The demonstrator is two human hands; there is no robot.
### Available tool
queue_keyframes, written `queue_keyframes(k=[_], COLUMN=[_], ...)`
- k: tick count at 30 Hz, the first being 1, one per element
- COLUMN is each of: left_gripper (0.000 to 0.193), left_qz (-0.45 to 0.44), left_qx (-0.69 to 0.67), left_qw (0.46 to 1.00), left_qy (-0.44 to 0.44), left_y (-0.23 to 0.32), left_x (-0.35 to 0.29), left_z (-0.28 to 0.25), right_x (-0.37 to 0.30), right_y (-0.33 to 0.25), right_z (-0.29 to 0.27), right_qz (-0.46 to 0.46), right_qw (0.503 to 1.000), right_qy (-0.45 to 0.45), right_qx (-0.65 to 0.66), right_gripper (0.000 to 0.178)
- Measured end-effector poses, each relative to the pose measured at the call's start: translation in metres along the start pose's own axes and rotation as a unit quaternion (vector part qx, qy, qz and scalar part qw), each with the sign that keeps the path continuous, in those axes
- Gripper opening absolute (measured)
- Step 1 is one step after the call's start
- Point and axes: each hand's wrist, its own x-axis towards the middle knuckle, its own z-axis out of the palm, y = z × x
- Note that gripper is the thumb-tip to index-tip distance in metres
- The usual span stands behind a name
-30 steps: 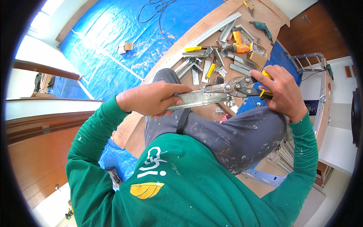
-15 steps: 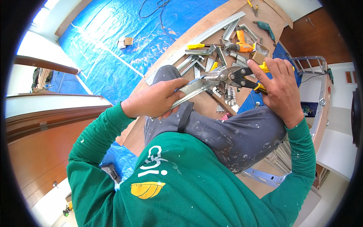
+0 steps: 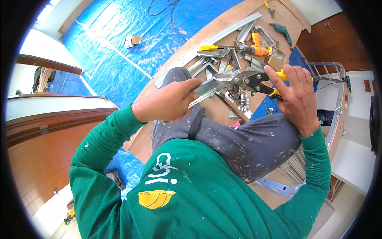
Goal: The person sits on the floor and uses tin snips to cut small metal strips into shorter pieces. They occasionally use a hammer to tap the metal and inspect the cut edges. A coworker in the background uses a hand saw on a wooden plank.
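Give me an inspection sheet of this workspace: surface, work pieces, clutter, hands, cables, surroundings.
Surface: brown board, tools and metal scattered over it.
Work pieces: metal channel, one end at the blades of yellow-handled snips.
Clutter: loose metal pieces, orange drill, teal drill, small open box.
Hands: left hand grips the channel; right hand holds the snips' handles, which stand apart.
Cables: dark cable on blue sheeting; thin cable at the ladder.
Surroundings: ladder at right, brown door upper right.

Snips (image 3: 247, 81) in right hand (image 3: 296, 94), channel (image 3: 205, 90) in left hand (image 3: 165, 99)
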Motion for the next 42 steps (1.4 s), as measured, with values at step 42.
queue_keyframes(k=[42], left_gripper=[0.039], left_qz=[-0.008], left_qx=[0.013], left_qw=[1.0], left_qy=[-0.018], left_y=[-0.0017], left_x=[0.0031], left_z=[0.0005], right_x=[-0.0066], right_y=[-0.0022], right_z=[-0.0056], right_qz=[-0.001], right_qw=[1.0], right_qy=[-0.015], right_qx=[0.012], right_gripper=[0.071])
